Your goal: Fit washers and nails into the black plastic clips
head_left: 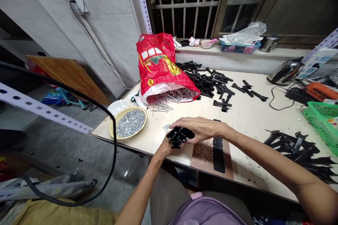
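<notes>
Over the table's front edge, both hands are on a bundle of black plastic parts with several arms [180, 135]. My left hand [166, 147] is closed around it from below and the left, its fingers mostly hidden behind the parts. My right hand [202, 129] reaches across the top, fingers curled onto the same parts. Just behind the hands, a few small metal pieces [166, 127] lie on the table. To the left is a yellow bowl [145, 125] of small silvery metal pieces. A red bag [158, 66] lies with its mouth open, thin metal rods [169, 99] spilling out.
Black plastic parts [208, 82] are heaped behind the bag, and more pieces [298, 149] lie at right. A dark strip [219, 160] sits on a brown board [202, 156]. A green basket [317, 119], kettle [286, 72] and orange power tool [320, 91] stand right. A black cable [114, 137] loops at left.
</notes>
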Tool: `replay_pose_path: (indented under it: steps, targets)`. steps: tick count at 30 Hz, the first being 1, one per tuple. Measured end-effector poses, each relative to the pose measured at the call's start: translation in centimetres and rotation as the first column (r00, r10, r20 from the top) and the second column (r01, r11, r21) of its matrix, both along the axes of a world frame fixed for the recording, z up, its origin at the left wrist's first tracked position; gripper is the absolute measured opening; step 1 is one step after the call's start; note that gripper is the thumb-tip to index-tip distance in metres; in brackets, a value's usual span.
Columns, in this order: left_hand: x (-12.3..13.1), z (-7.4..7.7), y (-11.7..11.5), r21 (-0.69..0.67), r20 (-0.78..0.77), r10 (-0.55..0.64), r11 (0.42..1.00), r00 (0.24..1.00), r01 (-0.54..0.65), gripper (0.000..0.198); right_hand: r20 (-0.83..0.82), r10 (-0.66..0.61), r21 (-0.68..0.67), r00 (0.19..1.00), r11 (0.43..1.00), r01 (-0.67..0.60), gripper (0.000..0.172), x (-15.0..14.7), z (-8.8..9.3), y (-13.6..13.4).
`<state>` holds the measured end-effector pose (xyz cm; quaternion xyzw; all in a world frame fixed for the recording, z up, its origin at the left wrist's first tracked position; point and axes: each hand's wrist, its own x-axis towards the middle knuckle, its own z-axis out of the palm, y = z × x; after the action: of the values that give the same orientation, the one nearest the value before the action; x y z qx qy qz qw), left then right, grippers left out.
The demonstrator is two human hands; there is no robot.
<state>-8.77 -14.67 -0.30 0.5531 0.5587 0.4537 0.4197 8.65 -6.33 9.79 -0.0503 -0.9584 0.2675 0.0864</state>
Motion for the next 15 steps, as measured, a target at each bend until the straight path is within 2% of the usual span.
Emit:
replay_pose_path:
  steps: [4,9,12,15]
  targets:
    - [0.3,0.3,-0.1,-0.046,-0.068,-0.022,0.999,0.997,0.019,0.028,0.026,-0.020,-0.007,0.999,1.000,0.020,0.070,0.0,0.0,0.1]
    - [0.0,0.6,0.0,-0.064,-0.056,0.011,0.998,0.998,-0.015,0.031,-0.101,-0.045,-0.012,0.994,0.999,0.044,0.076,0.9,0.2,0.0]
    - [0.0,0.9,0.1,-0.073,-0.029,0.050,0.996,0.998,-0.052,0.037,-0.163,-0.084,-0.001,0.983,0.996,0.085,0.064,1.3,0.0,-0.4]
    - [0.1,1.2,0.0,-0.072,0.012,0.121,0.990,0.993,-0.120,0.042,-0.257,-0.227,0.084,0.939,0.963,0.256,0.046,1.2,-0.8,-1.3]
